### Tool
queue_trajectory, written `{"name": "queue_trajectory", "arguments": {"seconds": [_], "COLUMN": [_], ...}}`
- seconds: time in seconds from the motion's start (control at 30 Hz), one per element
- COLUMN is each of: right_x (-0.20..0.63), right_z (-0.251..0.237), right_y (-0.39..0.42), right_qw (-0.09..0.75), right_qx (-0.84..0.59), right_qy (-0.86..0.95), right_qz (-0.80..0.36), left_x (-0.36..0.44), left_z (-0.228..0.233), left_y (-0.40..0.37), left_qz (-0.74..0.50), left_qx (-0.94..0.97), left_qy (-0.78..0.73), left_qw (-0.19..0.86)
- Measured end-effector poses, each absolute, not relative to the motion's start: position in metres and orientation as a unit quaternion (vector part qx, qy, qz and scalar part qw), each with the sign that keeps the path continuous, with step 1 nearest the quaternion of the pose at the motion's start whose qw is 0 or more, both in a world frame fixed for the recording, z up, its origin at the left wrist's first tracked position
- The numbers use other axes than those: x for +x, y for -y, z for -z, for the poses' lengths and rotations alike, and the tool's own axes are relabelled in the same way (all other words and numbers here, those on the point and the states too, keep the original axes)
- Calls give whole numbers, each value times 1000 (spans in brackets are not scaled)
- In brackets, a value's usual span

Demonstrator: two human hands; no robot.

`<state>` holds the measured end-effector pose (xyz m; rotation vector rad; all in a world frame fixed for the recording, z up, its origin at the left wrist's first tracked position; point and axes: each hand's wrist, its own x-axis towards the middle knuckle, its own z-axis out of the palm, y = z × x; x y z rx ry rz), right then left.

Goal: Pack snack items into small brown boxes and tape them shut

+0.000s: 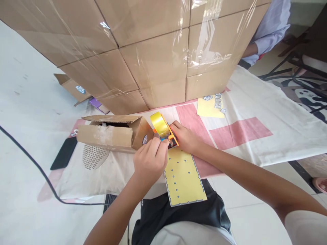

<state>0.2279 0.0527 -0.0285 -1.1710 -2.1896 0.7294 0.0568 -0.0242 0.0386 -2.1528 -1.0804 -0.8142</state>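
Tape dispenser (163, 131) sits pinched between both hands, just right of the small open carton (114, 134), so the yellow roll tilts up toward the stacked wrapped boxes (153, 51) beyond. Right hand (185, 137) wraps the orange frame from the right, steadying it; left hand (149, 160) closes finger and thumb at its near edge, seemingly on the tape end. Directly below lies a yellow sheet (184, 178) on the cloth (255, 115), handy to both hands.
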Motion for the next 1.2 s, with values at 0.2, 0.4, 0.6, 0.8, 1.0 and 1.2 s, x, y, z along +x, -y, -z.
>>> {"name": "queue_trajectory", "arguments": {"seconds": [0.2,0.4,0.6,0.8,1.0,1.2], "right_x": [239,209,199,210,207,203], "right_z": [21,-6,-1,-6,3,6], "right_y": [-95,-128,-121,-115,-118,-105], "right_qw": [300,140,134,160,164,142], "right_qx": [-414,-447,-543,-549,-465,-414], "right_qy": [715,821,806,810,858,888], "right_qz": [-477,-326,-193,-131,-145,-142], "left_x": [49,42,32,40,54,56], "left_z": [-37,-33,-28,-24,-31,-31], "left_y": [31,40,46,44,44,48], "left_qz": [307,285,251,224,255,271], "left_qx": [-824,-834,-841,-854,-857,-858], "left_qy": [372,361,368,359,337,328], "left_qw": [298,305,308,304,295,287]}}
